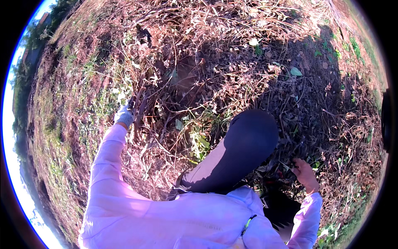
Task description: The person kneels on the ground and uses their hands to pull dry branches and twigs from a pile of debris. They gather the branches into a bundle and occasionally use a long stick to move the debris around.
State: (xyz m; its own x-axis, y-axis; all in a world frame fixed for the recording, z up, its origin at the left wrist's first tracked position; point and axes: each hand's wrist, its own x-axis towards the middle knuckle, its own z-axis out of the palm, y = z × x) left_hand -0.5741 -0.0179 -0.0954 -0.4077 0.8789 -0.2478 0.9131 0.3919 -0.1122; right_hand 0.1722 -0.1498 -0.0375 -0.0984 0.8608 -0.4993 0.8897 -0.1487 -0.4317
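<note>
My left hand [125, 114], in a grey knit glove, reaches out at the left against a clump of dry stems [140, 107]; its fingers are partly hidden, so its grip cannot be made out. On the right my bare right hand [303, 171] hangs over shaded dry leaves and vines [289, 149], fingers curled a little and apart, with nothing seen in them. Between the hands is my bent knee [253, 133] in dark trousers. Green leaves [199, 144] grow among the withered stems left of the knee.
Heaped dry vines [217, 18] lie across the ground ahead. Patches of brown soil [186, 77] show between the stems. Low green weeds [356, 48] stand at the upper right, and trees [23, 81] line the far left edge. My shadow falls over the ground to the right.
</note>
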